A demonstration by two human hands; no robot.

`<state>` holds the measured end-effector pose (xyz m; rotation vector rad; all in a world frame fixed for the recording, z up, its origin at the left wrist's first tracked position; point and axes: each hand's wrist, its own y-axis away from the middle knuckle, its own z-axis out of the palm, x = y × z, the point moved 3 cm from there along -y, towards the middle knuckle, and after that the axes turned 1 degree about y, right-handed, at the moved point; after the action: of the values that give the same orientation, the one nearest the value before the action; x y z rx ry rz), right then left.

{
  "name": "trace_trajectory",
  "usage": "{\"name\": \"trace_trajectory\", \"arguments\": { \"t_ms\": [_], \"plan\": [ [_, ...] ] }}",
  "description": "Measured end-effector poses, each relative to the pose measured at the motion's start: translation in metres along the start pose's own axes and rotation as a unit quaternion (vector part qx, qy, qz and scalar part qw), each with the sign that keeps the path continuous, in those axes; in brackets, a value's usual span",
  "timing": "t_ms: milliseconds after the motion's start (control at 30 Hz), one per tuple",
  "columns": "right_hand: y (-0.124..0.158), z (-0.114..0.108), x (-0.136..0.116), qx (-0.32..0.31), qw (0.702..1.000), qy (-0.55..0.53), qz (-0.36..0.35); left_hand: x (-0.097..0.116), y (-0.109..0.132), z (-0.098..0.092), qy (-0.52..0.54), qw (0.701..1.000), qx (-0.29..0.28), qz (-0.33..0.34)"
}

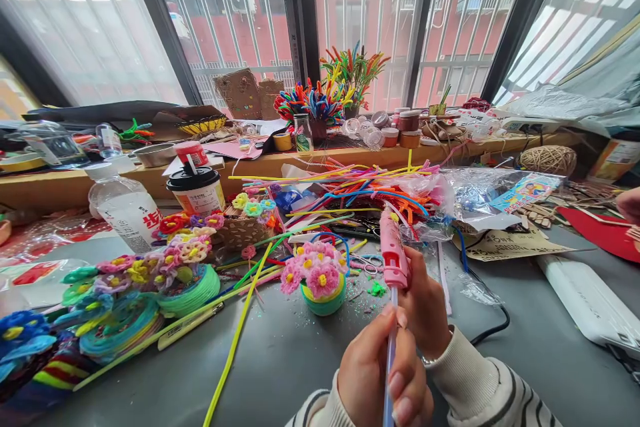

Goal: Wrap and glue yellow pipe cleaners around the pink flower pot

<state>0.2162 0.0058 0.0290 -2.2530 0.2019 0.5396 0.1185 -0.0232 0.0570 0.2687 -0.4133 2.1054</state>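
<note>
A pink hot glue gun points away from me over the table, and my right hand is wrapped round its far side. Out of its rear end sticks a long translucent glue stick. My left hand closes its fingers round that stick, just behind the gun. To the left of the gun stands a small green pot filled with pink fuzzy flowers. Scissors and a bright green scrap lie between the pot and the gun.
More pipe-cleaner flower pots line the left, beside a plastic bottle and a lidded cup. A yellow pipe cleaner crosses the table. Loose pipe cleaners pile up behind. A white device and another hand are right.
</note>
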Motion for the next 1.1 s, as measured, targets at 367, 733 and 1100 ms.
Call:
{"name": "trace_trajectory", "arguments": {
  "t_ms": [367,733,1100],
  "plan": [
    [0.000,-0.002,-0.001,0.010,1.000,0.011,-0.016,0.009,-0.005,0.014,0.044,0.997,0.051,0.024],
    [0.000,0.000,0.001,0.032,0.998,0.039,-0.048,0.003,-0.010,-0.002,0.041,0.994,0.039,0.091],
    [-0.001,-0.002,-0.001,0.015,0.999,0.018,-0.035,-0.003,-0.007,0.006,0.010,0.996,0.075,0.043]
  ]
}}
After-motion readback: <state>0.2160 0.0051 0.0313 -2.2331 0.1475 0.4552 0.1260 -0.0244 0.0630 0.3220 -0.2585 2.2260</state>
